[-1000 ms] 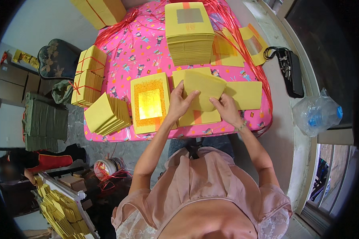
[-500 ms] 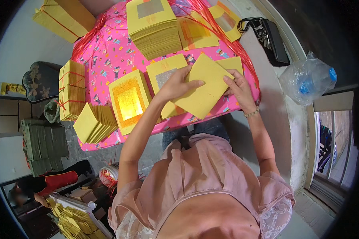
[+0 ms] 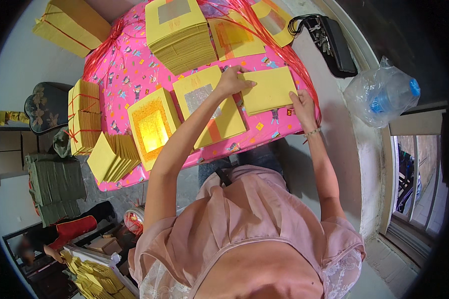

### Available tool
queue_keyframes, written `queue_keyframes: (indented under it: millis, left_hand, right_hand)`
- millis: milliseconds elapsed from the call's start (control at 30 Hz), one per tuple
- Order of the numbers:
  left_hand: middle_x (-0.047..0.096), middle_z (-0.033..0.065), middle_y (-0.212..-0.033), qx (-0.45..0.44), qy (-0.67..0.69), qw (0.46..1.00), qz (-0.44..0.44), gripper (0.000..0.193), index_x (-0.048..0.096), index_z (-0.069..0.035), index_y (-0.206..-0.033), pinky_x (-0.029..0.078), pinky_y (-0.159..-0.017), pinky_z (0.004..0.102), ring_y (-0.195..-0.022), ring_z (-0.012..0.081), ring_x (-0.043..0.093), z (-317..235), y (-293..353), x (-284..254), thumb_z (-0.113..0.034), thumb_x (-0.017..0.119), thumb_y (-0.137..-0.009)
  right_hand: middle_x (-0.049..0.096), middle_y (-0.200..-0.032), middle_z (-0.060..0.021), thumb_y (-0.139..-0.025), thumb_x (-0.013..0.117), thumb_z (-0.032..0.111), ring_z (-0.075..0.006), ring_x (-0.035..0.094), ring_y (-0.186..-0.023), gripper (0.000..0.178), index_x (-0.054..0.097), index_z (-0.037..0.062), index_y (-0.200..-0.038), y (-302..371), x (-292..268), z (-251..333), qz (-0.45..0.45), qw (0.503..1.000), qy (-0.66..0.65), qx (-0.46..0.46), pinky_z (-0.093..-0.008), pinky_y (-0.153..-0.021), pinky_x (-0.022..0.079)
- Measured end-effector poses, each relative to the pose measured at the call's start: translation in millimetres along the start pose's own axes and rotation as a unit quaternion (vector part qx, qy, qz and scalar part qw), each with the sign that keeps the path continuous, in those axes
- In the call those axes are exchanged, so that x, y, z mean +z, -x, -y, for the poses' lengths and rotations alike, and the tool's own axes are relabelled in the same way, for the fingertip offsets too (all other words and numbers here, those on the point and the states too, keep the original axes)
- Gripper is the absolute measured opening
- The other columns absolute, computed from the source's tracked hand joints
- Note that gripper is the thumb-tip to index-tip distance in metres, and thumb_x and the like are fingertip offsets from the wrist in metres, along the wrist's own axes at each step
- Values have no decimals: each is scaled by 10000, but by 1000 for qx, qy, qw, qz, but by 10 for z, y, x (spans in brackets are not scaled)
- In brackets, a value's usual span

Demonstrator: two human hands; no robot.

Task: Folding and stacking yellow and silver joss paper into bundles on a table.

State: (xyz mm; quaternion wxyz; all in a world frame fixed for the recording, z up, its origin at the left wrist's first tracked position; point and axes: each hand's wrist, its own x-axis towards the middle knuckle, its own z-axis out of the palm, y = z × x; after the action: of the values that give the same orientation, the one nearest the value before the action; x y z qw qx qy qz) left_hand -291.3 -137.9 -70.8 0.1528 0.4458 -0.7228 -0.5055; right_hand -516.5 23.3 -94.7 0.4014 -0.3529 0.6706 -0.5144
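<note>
A flat pile of plain yellow paper (image 3: 268, 92) lies on the pink table at the right. My left hand (image 3: 231, 82) grips its left end, thumb on top and fingers at the far edge. At the right end, my right hand (image 3: 303, 105) pinches the near corner, its thumb on top. Partly under my left forearm is a stack of yellow paper with a silver patch (image 3: 197, 101) and an orange mark. Left of that lies a yellow stack with a shiny gold square (image 3: 153, 133) in an orange border.
A tall stack of yellow paper (image 3: 182, 52) stands at the back. Red plastic string (image 3: 284, 50) runs down the table's right side. Tied bundles (image 3: 85, 114) and folded packets (image 3: 112, 157) sit at the left. A black pouch with keys (image 3: 329, 45) and bagged bottle (image 3: 384, 97) lie right.
The tilted yellow sheet between my hands now lies squared on the paper at the right. My left hand moved up, uncovering more of the silver-patched stack; my right hand slid to the near corner.
</note>
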Motion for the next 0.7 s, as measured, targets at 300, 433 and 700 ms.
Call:
queue_keyframes:
  millis: [300,433,700]
  left_hand:
    - [687,132,-1019,-7,-43,999,-27,553,646,-9,-1126,521,-840,349,-953,224,662,87,45,115,-327,872,-735]
    - [702,162,-983,22,-81,994,-65,532,651,-19,-1088,531,-832,380,-929,280,683,48,86,165,-312,869,-701]
    - [704,210,-946,25,-115,987,-107,483,646,-3,-1021,537,-824,427,-913,354,690,-72,184,218,-249,862,-665]
  right_hand:
    - [648,-799,-67,-987,602,198,-119,647,-588,210,541,0,-1018,-70,-42,-101,13,999,28,15,-238,-494,447]
    - [646,-791,-91,-975,612,212,-173,655,-592,234,541,-6,-1019,-47,-31,-65,0,996,94,-2,-302,-513,474]
    - [583,-1203,-189,-903,663,252,-375,546,-1141,342,582,37,-1156,153,120,318,-125,834,457,-284,-488,-877,445]
